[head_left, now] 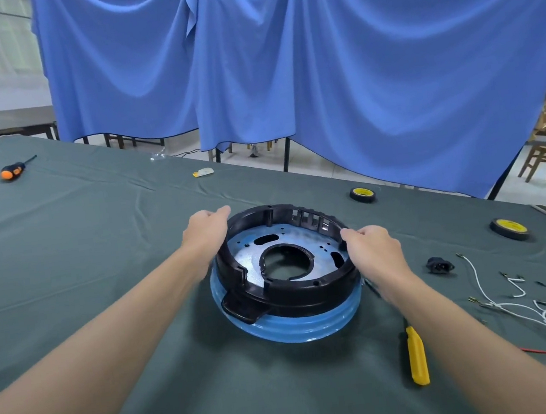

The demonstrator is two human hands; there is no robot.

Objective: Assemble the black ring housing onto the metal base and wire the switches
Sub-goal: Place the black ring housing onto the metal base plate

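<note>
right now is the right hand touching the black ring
Touching. The head view shows the right hand gripping the black ring at its right rim, with no gap.

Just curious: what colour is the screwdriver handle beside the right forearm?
Yellow screwdriver handle; head view.

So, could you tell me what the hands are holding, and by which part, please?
The black ring housing, by its rim: the left hand grips the far-left edge, the right hand the right edge.

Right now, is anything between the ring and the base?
Nothing visible. The ring already sits on the base, left hand and right hand gripping its rim; wires lie apart at right.
</note>
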